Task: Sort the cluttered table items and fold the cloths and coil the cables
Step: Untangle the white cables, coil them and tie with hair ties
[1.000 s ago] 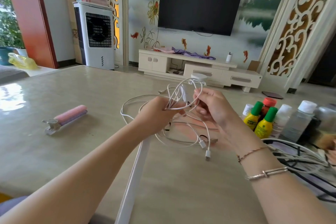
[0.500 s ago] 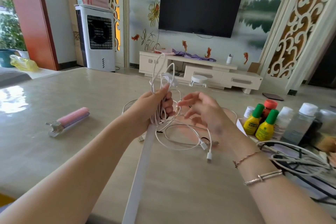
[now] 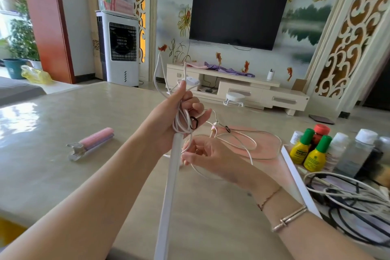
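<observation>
A: The left hand (image 3: 175, 118) was raised above the table (image 3: 63, 133), forearm angled up from the lower left. Its fingers were curled round a bundle of white cable (image 3: 182, 121), with loops rising above the thumb.

B: Position of the right hand?

A: The right hand (image 3: 206, 154) sat lower, just beneath the left, palm turned up. Its fingers were loosely curled about a strand of the same cable; whether they pinched it could not be told. The remaining cable lay slack on the table, trailing right.

B: Other items?

A: A white bar (image 3: 168, 196) ran from the left hand toward the bottom edge. A pink clip (image 3: 92, 143) lay well apart on the left. Bottles (image 3: 316, 152) stood at the right, near a heap of dark and white cords (image 3: 348, 198).
</observation>
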